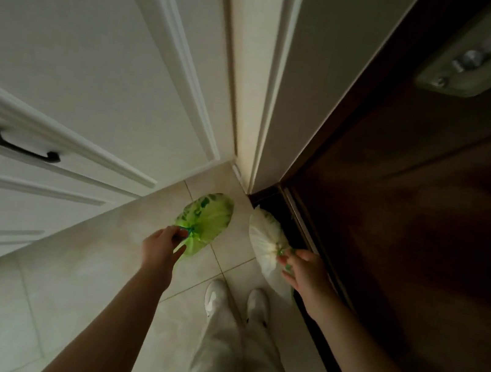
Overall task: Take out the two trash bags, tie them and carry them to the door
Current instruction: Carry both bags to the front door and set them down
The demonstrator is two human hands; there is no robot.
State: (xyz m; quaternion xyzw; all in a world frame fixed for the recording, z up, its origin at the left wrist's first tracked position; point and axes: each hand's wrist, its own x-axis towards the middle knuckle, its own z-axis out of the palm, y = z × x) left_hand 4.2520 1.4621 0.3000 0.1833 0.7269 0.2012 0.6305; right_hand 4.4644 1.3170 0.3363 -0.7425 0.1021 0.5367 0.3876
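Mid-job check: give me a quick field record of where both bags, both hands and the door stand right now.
green bag: on the floor tiles, top gathered
white bag: at the foot of the dark door, top gathered
left hand: pinches the green bag's neck
right hand: pinches the white bag's neck
cabinet: white, on the left
knots: too small to tell

The left hand (161, 244) is pinching the green bag's (207, 216) knot, and the right hand (304, 274) is pinching the white bag's (266, 237) knot beside the dark door (426, 214).
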